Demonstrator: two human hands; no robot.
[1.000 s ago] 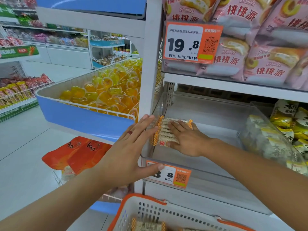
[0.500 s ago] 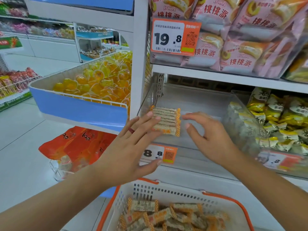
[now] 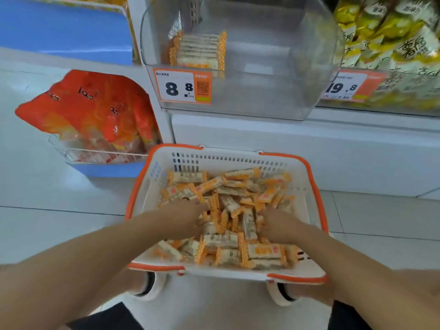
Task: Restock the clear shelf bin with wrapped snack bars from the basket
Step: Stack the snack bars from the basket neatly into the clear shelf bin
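Observation:
A white basket with an orange rim [image 3: 314, 186] stands on the floor in front of my feet, holding a pile of several wrapped snack bars [image 3: 228, 186] in white and orange wrappers. Both hands are down in that pile. My left hand [image 3: 188, 219] rests on the bars at centre left and my right hand [image 3: 278, 226] at centre right, their fingertips sunk among wrappers. Blur hides whether either hand grips a bar. Above, the clear shelf bin [image 3: 262, 91] holds a small neat stack of bars [image 3: 200, 52] at its left side.
An orange 8.8 price tag [image 3: 183, 86] is on the bin's front. Orange bags [image 3: 95, 108] sit in a low rack to the left, and yellow packs [image 3: 392, 44] fill the neighbouring bin on the right. My shoes [image 3: 152, 284] touch the basket's near edge.
Both hands have left the shelf bin and dropped into the basket. My view has tilted down from the shelves to the floor. The stack of bars stays in the bin.

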